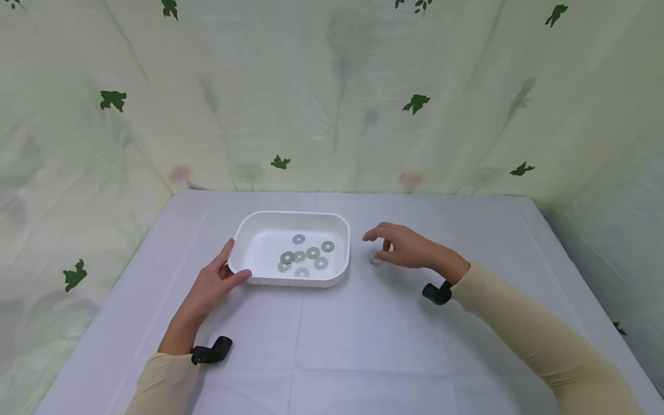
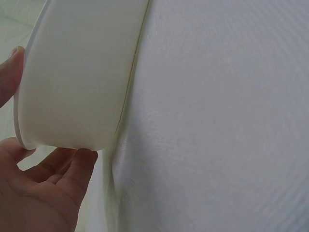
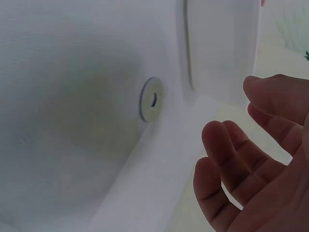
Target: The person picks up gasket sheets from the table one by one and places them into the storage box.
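My left hand (image 1: 211, 288) grips a white rectangular tray (image 1: 290, 282) by its left end, thumb over the front left corner of the rim. In the left wrist view the fingertips press against the outer wall of the tray (image 2: 82, 72). Several flat metal washers (image 1: 317, 253) lie inside, mostly toward the right, a few overlapping. To the right of the tray, my right hand (image 1: 407, 246) hovers over a single washer (image 1: 374, 263) on the cloth. The right wrist view shows this washer (image 3: 151, 114) apart from the loosely bent fingers (image 3: 227, 154), which hold nothing.
A white cloth (image 1: 363, 346) with fold lines covers the table. Behind it and at both sides hangs a pale curtain (image 1: 321, 115) with green leaf shapes. Each wrist carries a small black camera, one on the left wrist (image 1: 212, 350), one on the right (image 1: 437, 293).
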`<state>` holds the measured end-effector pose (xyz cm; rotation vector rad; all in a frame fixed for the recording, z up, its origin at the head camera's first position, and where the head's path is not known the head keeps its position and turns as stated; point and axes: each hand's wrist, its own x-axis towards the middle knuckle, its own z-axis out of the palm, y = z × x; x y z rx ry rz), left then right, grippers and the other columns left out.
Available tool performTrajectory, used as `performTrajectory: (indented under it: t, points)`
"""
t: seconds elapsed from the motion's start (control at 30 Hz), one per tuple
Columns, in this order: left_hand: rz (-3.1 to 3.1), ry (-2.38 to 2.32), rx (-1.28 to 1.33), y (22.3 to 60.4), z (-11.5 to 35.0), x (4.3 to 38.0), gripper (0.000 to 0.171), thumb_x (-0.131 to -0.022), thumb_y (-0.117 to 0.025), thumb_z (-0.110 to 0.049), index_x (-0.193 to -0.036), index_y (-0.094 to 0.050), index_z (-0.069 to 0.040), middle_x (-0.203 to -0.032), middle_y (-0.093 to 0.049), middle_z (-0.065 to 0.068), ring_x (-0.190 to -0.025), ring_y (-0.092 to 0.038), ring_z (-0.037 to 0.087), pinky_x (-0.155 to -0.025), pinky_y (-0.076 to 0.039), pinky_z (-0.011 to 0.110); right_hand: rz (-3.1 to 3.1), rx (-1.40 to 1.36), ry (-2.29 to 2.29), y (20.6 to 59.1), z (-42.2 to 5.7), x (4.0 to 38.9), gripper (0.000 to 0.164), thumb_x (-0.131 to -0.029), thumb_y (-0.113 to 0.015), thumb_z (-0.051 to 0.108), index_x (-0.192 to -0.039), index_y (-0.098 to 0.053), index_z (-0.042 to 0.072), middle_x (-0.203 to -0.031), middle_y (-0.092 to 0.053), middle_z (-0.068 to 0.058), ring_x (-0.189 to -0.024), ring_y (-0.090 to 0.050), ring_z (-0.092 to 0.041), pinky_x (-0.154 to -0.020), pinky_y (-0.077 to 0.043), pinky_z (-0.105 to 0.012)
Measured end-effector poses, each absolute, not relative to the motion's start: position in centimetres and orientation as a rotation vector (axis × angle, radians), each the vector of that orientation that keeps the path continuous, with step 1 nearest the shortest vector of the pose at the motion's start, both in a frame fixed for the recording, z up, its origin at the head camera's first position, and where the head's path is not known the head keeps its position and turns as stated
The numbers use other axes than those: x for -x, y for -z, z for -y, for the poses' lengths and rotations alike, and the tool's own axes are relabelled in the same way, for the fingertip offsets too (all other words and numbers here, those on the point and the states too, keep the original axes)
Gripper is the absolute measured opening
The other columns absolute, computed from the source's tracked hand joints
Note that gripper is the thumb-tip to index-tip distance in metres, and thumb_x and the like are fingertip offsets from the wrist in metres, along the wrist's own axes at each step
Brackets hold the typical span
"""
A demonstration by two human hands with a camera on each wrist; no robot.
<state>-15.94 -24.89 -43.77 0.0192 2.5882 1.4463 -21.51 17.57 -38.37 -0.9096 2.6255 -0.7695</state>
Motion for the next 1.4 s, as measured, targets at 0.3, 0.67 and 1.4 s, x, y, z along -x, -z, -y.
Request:
performTrajectory:
  t: [0.3, 0.67, 1.4]
  points:
    - [-2.592, -1.429, -0.014, 43.7, 24.9, 16.0, 0.095, -0.094, -0.069, -0.032, -0.160, -0.002, -0.019, -0.168, -0.009, 0.015, -0.151, -0.026, 0.035, -0.090, -0.037, -0.001, -2.596, 0.857, 0.813, 40.9, -18.5, 22.0, 0.039, -0.092, -0.067, 0.011, -0.131, -0.062, 0.007, -0.130, -0.063, -0.012, -0.090, -0.063, -0.017, -0.079, -0.053, -0.030]
    - [-2.598, -1.408, -0.023, 43.6, 24.9, 16.1, 0.095, -0.094, -0.068, -0.033, -0.160, -0.002, -0.020, -0.168, -0.009, 0.014, -0.152, -0.025, 0.035, -0.090, -0.037, -0.001, -2.707, 0.791, 0.582, 44.0, -17.8, 23.3, 0.027, -0.090, -0.067, 0.012, -0.117, -0.067, 0.007, -0.109, -0.062, -0.006, -0.090, -0.056, -0.015, -0.083, -0.050, -0.031]
    - [-2.570, -1.430, -0.007, 43.5, 24.9, 16.0, 0.096, -0.094, -0.069, -0.032, -0.161, -0.001, -0.020, -0.168, -0.007, 0.012, -0.152, -0.023, 0.035, -0.093, -0.037, 0.001, -2.634, 0.738, 0.717, 43.9, -18.0, 23.1, 0.031, -0.089, -0.066, 0.007, -0.119, -0.061, 0.006, -0.106, -0.066, -0.006, -0.093, -0.057, -0.018, -0.087, -0.049, -0.034]
